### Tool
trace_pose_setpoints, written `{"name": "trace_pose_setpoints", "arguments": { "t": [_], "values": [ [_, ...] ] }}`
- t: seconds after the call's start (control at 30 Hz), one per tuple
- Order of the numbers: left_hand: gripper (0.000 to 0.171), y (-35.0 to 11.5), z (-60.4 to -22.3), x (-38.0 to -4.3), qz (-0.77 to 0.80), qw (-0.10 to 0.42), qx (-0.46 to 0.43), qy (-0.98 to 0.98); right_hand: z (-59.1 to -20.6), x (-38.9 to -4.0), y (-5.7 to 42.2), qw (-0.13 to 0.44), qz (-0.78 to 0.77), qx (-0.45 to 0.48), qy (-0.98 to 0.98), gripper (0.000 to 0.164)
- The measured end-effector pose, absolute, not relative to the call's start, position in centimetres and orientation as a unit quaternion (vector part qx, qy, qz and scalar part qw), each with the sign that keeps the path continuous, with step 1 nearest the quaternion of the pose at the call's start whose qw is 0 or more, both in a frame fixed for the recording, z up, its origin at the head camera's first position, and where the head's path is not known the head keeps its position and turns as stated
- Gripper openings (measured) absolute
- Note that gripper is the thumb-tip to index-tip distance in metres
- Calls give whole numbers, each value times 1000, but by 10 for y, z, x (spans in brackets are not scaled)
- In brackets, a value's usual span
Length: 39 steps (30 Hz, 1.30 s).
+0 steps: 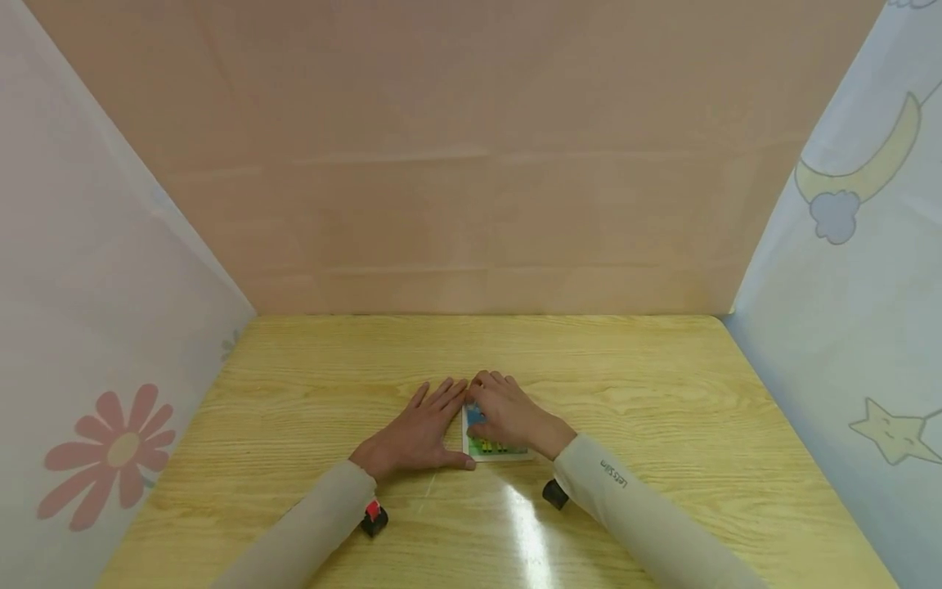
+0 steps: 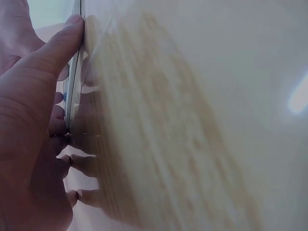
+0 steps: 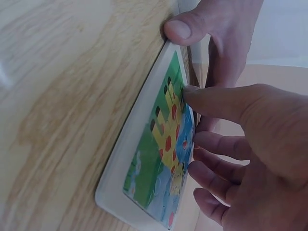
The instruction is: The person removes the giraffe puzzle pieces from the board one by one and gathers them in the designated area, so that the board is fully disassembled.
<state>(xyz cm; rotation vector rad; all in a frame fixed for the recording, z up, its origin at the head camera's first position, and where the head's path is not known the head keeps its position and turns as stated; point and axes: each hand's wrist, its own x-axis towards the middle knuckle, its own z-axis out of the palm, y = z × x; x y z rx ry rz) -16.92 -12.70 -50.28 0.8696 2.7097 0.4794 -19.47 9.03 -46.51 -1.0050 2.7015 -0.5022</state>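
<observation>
A flat white-framed picture board (image 3: 166,130) with a yellow, red-spotted giraffe on green and blue lies on the table. My left hand (image 1: 421,433) rests palm down at the board's left side, fingers spread and straight. Its thumb (image 2: 53,53) reaches to the near left corner. From the right, my right hand (image 1: 508,413) bends over the board and covers much of the picture. The right thumb (image 3: 216,102) touches the giraffe picture, while the other fingers (image 3: 214,180) are curled at the board's far edge.
The wood-grain table (image 1: 625,384) meets a plain tan backdrop (image 1: 486,204) at its far edge. Patterned white panels rise on the left (image 1: 110,270) and on the right (image 1: 846,327). Small black devices sit by the left (image 1: 374,522) and right (image 1: 555,494) cuffs.
</observation>
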Motion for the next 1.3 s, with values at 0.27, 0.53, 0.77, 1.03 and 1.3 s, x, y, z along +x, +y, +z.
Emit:
{"name": "trace_pose_setpoints", "arguments": {
  "t": [0.27, 0.53, 0.77, 1.03, 1.3],
  "values": [
    [116, -126, -505, -170, 166, 126, 294, 933, -463, -197, 89, 97, -176, -343, 918, 41],
    [114, -126, -504, -169, 171, 126, 292, 932, -463, -197, 90, 95, -186, -345, 915, 33],
    [118, -126, -505, -169, 158, 125, 289, 936, -465, -198, 93, 73, -211, -352, 909, 31],
    [119, -127, -504, -170, 160, 122, 293, 935, -463, -203, 94, 98, -263, -358, 891, 26],
    [115, -127, -502, -170, 157, 131, 293, 934, -465, -202, 95, 116, -273, -350, 888, 18]
  ]
}}
